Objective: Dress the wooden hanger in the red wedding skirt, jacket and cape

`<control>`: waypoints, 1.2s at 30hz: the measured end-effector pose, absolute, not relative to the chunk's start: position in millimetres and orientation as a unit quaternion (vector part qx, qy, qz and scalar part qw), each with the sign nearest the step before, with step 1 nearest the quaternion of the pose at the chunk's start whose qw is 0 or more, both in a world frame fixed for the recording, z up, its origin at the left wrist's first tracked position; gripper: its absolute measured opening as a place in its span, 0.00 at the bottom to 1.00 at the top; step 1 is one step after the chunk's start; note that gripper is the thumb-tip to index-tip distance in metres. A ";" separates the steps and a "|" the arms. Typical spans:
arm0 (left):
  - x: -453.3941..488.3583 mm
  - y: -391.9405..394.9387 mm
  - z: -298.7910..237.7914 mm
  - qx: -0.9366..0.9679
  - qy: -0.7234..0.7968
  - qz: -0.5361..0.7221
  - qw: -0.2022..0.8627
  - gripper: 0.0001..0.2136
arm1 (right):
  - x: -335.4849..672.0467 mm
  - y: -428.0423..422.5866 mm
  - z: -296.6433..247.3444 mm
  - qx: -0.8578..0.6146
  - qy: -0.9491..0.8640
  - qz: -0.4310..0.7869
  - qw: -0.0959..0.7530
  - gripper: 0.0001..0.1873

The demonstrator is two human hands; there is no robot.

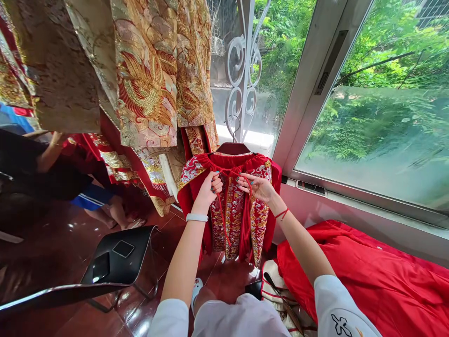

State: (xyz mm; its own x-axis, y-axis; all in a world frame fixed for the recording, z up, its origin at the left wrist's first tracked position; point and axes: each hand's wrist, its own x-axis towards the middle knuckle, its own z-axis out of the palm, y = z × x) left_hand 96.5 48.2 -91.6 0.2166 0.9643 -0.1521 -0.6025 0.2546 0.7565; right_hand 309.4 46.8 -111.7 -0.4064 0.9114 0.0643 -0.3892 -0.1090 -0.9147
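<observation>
Before me a red embroidered jacket (232, 215) with gold and silver patterns hangs from a dark hanger (233, 149). A thin red drawstring (222, 215) runs along its gathered neckline, and its ends dangle down the front. My left hand (212, 186) is closed around the cord at the left of the neck opening. On the right, my right hand (255, 186) pinches the cord between thumb and fingers, close to the fabric. A short stretch of cord spans the gap between both hands.
Gold embroidered garments (147, 75) hang at upper left. A black chair (122, 252) bearing a phone (101, 267) stands at lower left, with a person (45, 164) behind it. Red cloth (365, 267) lies at right under the window (382, 93). Another phone (310, 187) rests on the sill.
</observation>
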 end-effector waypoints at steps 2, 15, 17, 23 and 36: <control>97.4 47.9 -93.3 0.330 0.338 0.527 0.706 0.19 | 308.1 47.7 -105.5 -0.308 -0.483 0.675 0.464 0.14; 82.6 39.8 -66.7 0.396 0.327 0.606 0.608 0.23 | 329.3 52.3 -68.0 -0.357 -0.712 0.321 0.512 0.10; 81.7 38.7 -69.1 0.388 0.335 0.605 0.609 0.23 | 330.5 47.8 -77.4 -0.384 -0.708 0.310 0.505 0.12; 82.9 51.0 -71.1 0.359 0.309 0.571 0.671 0.16 | 329.4 49.7 -90.0 -0.478 -0.766 0.136 0.409 0.11; 93.4 56.2 -72.0 0.589 0.350 0.564 0.460 0.12 | 268.2 100.7 -79.9 -0.310 -0.700 0.287 0.577 0.18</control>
